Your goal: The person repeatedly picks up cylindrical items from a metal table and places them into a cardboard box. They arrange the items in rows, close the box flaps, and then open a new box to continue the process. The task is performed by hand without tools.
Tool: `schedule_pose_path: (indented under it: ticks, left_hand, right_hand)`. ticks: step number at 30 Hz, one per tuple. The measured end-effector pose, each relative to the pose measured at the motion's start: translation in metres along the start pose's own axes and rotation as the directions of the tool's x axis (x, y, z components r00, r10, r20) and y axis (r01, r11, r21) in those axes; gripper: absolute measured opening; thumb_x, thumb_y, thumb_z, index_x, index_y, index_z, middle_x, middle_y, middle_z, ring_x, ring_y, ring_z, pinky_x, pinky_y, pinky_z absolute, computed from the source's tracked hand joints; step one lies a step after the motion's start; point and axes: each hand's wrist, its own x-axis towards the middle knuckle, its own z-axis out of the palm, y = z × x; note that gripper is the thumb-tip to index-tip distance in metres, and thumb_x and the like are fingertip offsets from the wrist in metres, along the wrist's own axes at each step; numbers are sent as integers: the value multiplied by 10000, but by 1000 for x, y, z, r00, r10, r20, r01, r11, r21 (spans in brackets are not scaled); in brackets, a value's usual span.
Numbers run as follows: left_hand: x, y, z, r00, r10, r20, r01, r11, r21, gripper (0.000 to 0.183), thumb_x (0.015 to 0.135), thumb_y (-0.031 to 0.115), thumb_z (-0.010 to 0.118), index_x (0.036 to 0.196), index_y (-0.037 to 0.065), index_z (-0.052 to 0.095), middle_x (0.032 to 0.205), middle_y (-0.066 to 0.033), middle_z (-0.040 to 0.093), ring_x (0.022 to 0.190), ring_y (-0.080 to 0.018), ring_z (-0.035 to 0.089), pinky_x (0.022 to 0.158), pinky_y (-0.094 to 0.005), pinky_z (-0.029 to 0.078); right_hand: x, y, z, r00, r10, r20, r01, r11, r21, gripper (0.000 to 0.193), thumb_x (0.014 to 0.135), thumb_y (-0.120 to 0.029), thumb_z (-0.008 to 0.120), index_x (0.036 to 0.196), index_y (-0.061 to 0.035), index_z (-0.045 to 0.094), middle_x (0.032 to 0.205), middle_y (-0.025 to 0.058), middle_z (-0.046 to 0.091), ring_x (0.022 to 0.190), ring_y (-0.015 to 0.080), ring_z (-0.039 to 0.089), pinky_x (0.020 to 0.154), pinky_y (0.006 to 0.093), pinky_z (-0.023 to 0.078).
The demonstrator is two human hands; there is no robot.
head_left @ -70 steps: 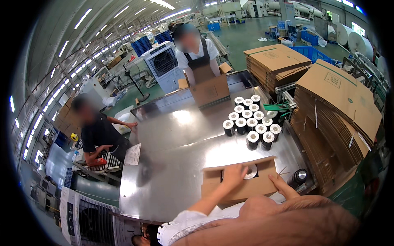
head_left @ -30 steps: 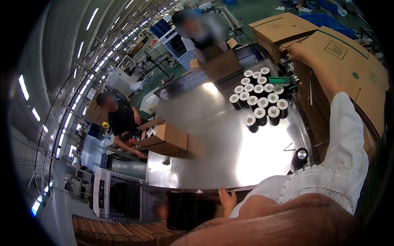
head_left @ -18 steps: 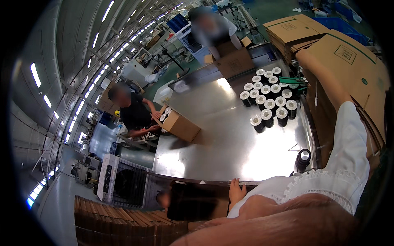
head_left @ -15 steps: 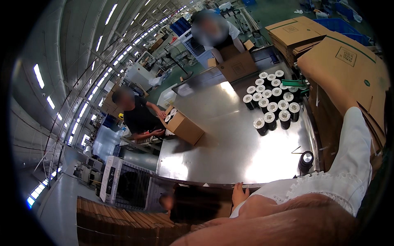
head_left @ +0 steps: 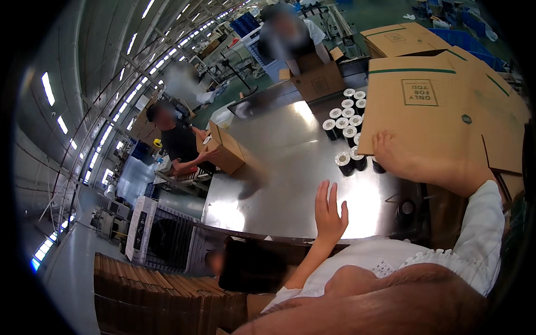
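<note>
My right hand [head_left: 399, 156] grips a flattened cardboard box [head_left: 430, 100] near its lower left edge, with the fingers over its printed face. The brown sheet has a green stripe and hangs over the right part of the metal table. My left hand [head_left: 330, 218] is raised above the near side of the table, fingers spread and holding nothing. Beyond it stand several black cylinders with round white tops [head_left: 344, 162], partly hidden behind the flattened box. A single dark cylinder [head_left: 406, 209] stands apart near the table's right edge.
More flattened boxes [head_left: 402, 36] are stacked at the right. Across the metal table [head_left: 279, 184], one person handles an open carton [head_left: 226, 151] at the left, another a carton [head_left: 319, 81] at the far end. Cardboard sheets [head_left: 162, 301] stand in a row at the lower left.
My right hand has brought a flattened box leftward from the stack, over the cylinders. My left hand has risen from the table's edge. The person at the left has pulled their carton closer.
</note>
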Motion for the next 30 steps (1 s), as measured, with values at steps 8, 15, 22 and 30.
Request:
schedule_pose_path:
  ticks: [8,15,22,30]
  left_hand:
    - [29,-1,-42,998,39,-48,-22,950,312,478,788,4,619,1255,-25,518,1009,-155,648,918,-309,626,785,-368,510]
    - [-27,-9,-103,948,-300,104,229,873,430,519,744,-52,607,1253,43,569,848,-159,646,744,-333,619,660,-375,501]
    - [-85,-83,-151,902,-399,164,358,905,231,401,691,-92,580,1035,85,685,911,-151,679,836,-320,656,733,-353,525]
    - [-142,-195,-213,663,-727,179,706,687,174,235,727,-26,668,948,46,704,871,-144,686,804,-250,680,732,-318,523]
  right_hand:
    - [23,-97,-65,743,-351,-569,529,830,178,202,662,-130,595,767,37,634,746,155,607,715,265,589,636,363,466]
    - [36,-155,-88,668,-511,-541,744,468,477,147,635,-71,610,737,35,621,707,162,641,673,311,651,605,396,529]
    - [50,-236,-65,754,-561,-342,580,323,748,137,680,-68,598,783,10,646,766,198,656,717,357,657,620,423,530]
    - [76,-142,29,993,-81,85,13,797,604,59,702,-86,620,756,-83,643,728,124,648,726,307,647,686,431,480]
